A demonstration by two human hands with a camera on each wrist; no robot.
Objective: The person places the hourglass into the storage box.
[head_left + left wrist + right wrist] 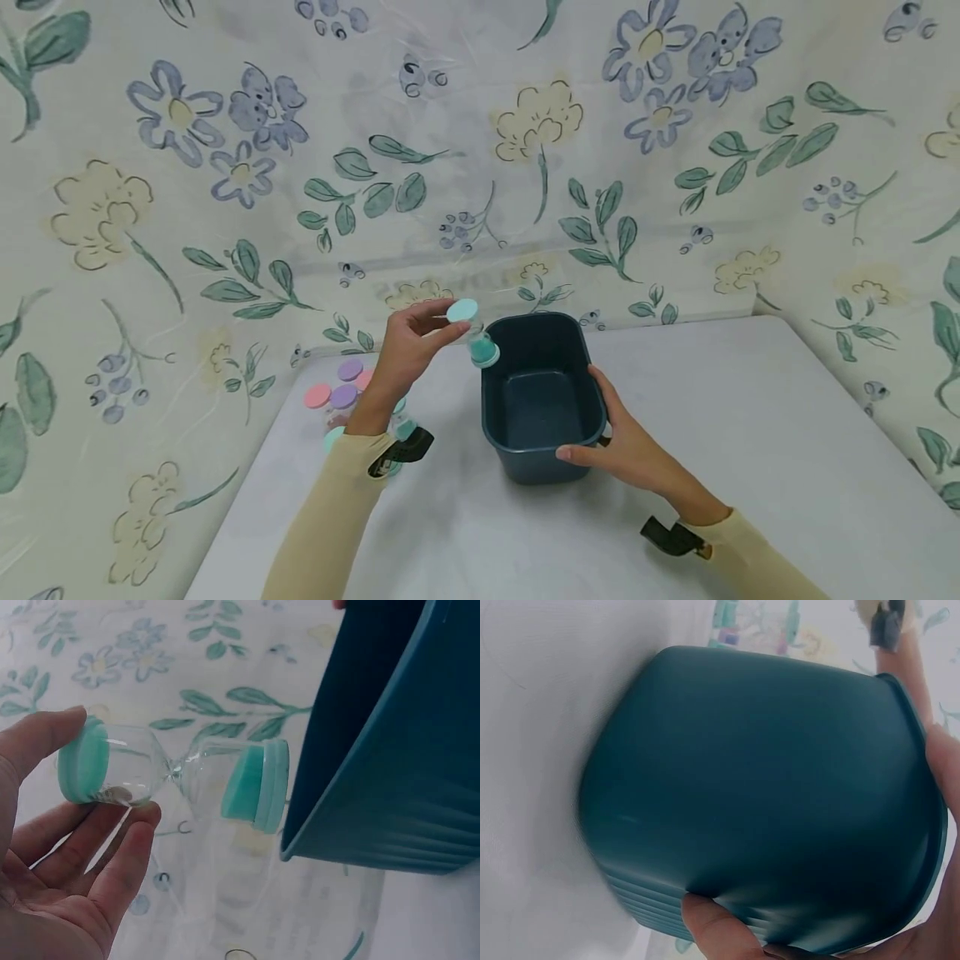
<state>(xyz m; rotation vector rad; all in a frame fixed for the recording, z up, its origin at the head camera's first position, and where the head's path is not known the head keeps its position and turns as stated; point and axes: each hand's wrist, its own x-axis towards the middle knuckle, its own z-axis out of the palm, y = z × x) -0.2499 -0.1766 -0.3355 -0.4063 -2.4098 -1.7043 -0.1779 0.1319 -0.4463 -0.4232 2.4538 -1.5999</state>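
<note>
My left hand (408,346) pinches a sand timer (482,345) by its mint cap, just beyond the left rim of a dark blue-green bin (536,468). In the left wrist view the sand timer (247,784) lies nearly sideways. Teal sand has gathered in the bulb nearer the bin (375,772). My right hand (630,450) grips the bin at its near right corner, thumb over the near rim and fingers along the right side. From the head view, the visible inside floor of the bin is bare.
Several more sand timers with purple caps (344,396), pink caps (317,395) and mint caps stand on the white table (465,542) at the left, partly hidden behind my left forearm. A floral sheet (450,108) hangs behind the table and along its sides.
</note>
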